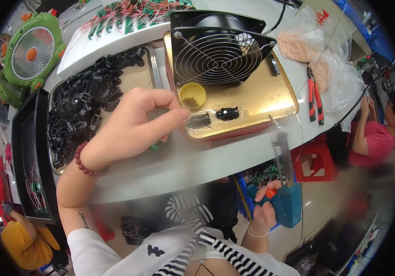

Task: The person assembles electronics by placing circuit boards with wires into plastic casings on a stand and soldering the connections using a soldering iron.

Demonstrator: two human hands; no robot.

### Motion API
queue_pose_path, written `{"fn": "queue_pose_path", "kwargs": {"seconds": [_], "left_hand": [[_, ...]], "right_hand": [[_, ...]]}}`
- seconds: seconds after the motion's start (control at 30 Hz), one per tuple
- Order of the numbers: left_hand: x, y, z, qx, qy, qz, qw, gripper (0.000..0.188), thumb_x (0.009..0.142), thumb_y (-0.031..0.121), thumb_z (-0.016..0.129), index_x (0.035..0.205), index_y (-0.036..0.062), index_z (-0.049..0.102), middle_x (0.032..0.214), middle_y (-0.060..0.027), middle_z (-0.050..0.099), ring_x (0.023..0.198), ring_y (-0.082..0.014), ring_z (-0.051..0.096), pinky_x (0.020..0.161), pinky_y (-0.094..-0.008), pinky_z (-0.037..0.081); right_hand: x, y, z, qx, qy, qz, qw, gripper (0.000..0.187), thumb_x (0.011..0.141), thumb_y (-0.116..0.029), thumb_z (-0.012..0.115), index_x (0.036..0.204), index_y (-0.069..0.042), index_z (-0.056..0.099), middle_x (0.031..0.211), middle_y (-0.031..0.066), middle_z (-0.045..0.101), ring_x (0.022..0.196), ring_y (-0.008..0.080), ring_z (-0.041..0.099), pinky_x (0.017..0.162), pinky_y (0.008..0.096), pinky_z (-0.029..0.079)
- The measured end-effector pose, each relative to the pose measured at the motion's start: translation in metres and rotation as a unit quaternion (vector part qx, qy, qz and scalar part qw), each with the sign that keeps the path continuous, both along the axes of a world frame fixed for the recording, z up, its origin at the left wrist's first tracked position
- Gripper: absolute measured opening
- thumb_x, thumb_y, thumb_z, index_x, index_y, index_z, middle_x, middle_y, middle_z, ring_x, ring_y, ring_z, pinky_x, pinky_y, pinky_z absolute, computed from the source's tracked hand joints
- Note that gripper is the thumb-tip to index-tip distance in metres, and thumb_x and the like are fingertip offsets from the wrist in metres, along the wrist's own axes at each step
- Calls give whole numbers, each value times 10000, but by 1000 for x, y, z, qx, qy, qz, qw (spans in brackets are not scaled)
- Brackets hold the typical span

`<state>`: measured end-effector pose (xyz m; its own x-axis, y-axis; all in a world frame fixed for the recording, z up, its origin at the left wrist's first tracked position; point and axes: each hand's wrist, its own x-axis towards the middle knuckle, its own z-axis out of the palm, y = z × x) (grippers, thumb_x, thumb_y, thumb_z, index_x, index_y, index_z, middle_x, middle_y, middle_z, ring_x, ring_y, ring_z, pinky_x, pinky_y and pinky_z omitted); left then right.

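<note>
My left hand (135,129) is over the near left corner of the gold tray (252,99). Its thumb and index finger curl together beside a small yellow cup (192,95); what they pinch, if anything, does not show. A bit of green shows under that hand. Close to the fingertips lie a greyish small housing (199,120) and a black small housing (227,113), both on the tray. Lower right, my right hand (264,214) grips a teal soldering gun (287,204) with an orange trigger. Its long metal tip points up, just off the tray's right front corner.
A black fan (220,57) stands on the gold tray. Left is a tray of black plastic housings (75,103), then a green fan (32,50). Wired circuit boards (128,18) lie behind. Red-handled pliers (314,99) and bagged pellets (298,43) are right. Other people sit nearby.
</note>
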<state>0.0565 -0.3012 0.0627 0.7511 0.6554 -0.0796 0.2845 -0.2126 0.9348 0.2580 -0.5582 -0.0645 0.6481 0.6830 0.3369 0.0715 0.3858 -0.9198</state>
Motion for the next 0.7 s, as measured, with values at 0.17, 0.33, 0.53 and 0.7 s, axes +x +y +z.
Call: {"fn": "queue_pose_path", "kwargs": {"seconds": [0.17, 0.33, 0.53, 0.7], "left_hand": [[1, 1, -19, -46, -46, 15, 998, 296, 960, 176, 575, 713, 19, 537, 626, 26, 546, 537, -3, 422, 473, -196, 318], [-1, 4, -23, -36, -42, 39, 998, 317, 972, 184, 561, 698, 32, 510, 642, 34, 540, 538, 7, 410, 471, -186, 306], [0, 3, -28, -23, -46, 32, 998, 325, 973, 208, 559, 713, 15, 531, 582, 40, 516, 519, -5, 429, 466, -200, 332], [2, 4, -33, 15, -50, 22, 998, 329, 971, 218, 565, 716, 11, 540, 550, 38, 501, 500, -14, 439, 467, -203, 348]], "right_hand": [[-20, 5, 17, -107, 11, 1, 994, 586, 758, -399, 766, 1138, -1, 567, 943, 110, 624, 747, 186, 618, 659, 289, 480], [-33, 16, 24, -129, -99, -4, 987, 401, 810, -360, 712, 993, -7, 654, 816, 91, 651, 763, 214, 616, 705, 323, 483], [-34, 17, 22, -145, -148, 15, 978, 297, 832, -309, 691, 922, -28, 654, 813, 75, 661, 793, 239, 610, 707, 351, 472], [-34, 15, 20, -158, -156, 3, 975, 285, 840, -306, 690, 915, -34, 652, 809, 64, 666, 788, 234, 608, 697, 354, 465]]}}
